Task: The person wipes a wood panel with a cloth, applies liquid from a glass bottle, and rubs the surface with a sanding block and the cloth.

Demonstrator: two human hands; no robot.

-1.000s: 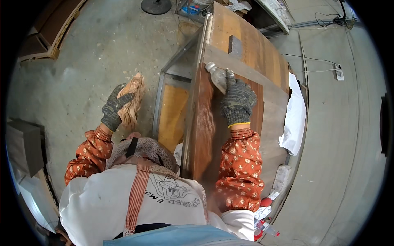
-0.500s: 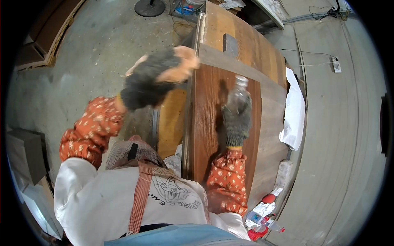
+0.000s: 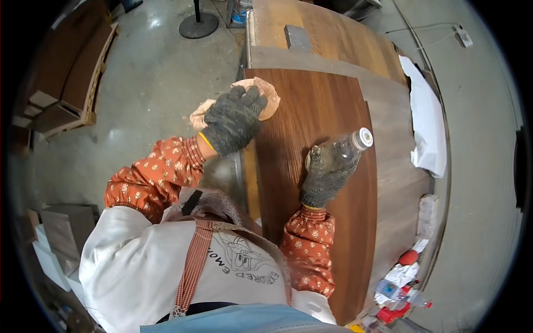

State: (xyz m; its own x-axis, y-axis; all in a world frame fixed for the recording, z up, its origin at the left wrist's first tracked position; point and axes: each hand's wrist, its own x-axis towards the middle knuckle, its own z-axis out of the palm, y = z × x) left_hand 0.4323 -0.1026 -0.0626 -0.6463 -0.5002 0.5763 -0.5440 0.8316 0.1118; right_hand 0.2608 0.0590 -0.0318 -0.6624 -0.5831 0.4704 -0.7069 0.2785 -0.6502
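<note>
My left hand (image 3: 231,120), in a dark grey knit glove, presses a crumpled pinkish-tan cloth (image 3: 270,99) at the far left corner of a brown wood-grain board (image 3: 319,102). Its fingers lie over the cloth, part of which sticks out beside the wrist, past the board's edge. In a matching glove, my right hand (image 3: 326,176) is wrapped round a clear bottle (image 3: 348,147) with a white top, held tilted to the right over the board.
Under the brown board is a stack of greyish boards (image 3: 397,139). A grey block (image 3: 298,38) lies at the far end, and white sheeting (image 3: 425,119) runs along the right side. Plastic bottles and scraps (image 3: 394,288) sit near right. Brown panels (image 3: 69,66) stand on a pallet at left.
My left hand has come down with the cloth from a blurred swing onto the board's edge. The bottle in my right hand has tipped from pointing away to leaning right.
</note>
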